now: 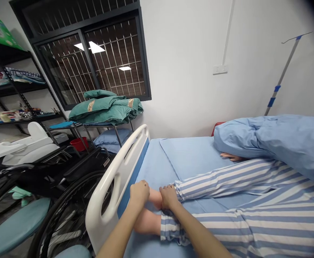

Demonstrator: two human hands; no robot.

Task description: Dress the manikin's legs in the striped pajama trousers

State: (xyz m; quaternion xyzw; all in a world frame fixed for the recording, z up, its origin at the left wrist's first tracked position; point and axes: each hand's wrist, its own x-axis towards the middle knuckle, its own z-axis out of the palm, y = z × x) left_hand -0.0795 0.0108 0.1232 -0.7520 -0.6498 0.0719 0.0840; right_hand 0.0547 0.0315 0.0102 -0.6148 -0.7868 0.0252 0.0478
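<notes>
A person in blue-and-white striped pyjama trousers (242,186) lies on a bed with a light blue sheet (189,154). My left hand (139,193) is wrapped around the front of the person's farther foot (154,197). My right hand (169,196) grips the same leg at the ankle, just by the trouser cuff. The nearer foot (147,223) rests on the sheet below my hands. A light blue quilt (275,139) covers the person's upper body, and a hand (230,156) of theirs pokes out under it.
The white footboard (114,186) stands left of my hands. A black wheelchair (54,186) sits beside the bed. Behind it are a rack with folded green bedding (105,107), a metal shelf unit (9,89) and a barred window (97,57). An IV pole (280,79) leans by the wall.
</notes>
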